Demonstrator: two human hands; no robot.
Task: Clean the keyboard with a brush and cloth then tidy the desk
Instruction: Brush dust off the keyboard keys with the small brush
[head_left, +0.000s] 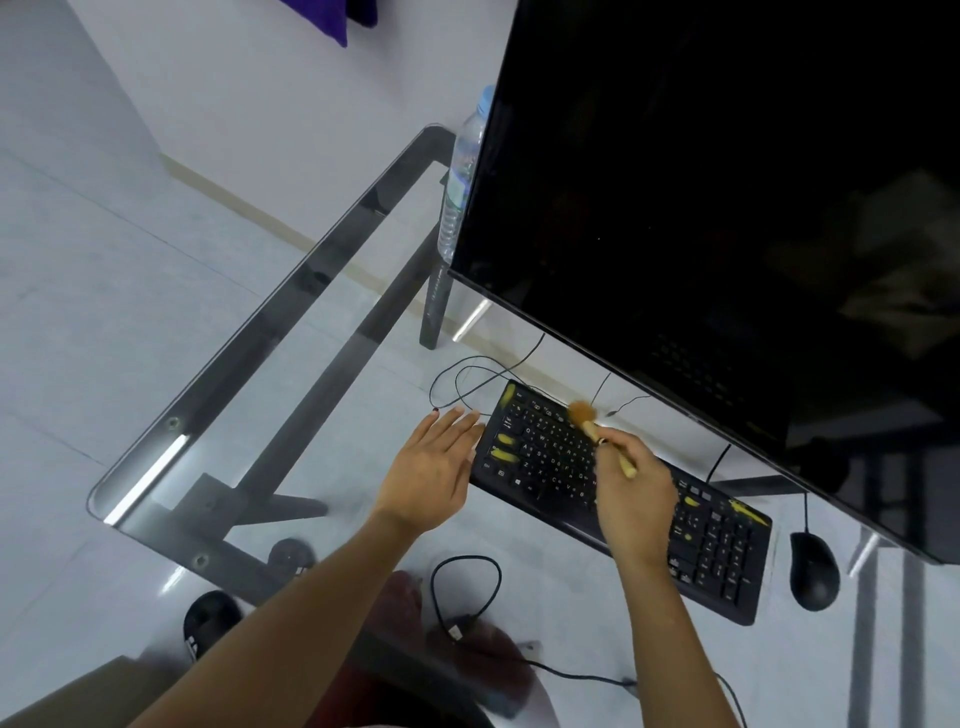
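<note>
The black keyboard (623, 499), smeared with yellow patches, lies on the glass surface (260, 415) just below the lower edge of the dark monitor (727, 182). Over the keyboard's upper rows, the right hand (631, 499) grips a wooden-handled brush (597, 434), its fingers curled round the handle and the bristles touching the keys. The left hand (434, 467) rests flat against the keyboard's left end, fingers straight and released. A black mouse (813, 571) sits just beside the keyboard's right end. A water bottle (460, 176) stands behind the monitor's left edge.
</note>
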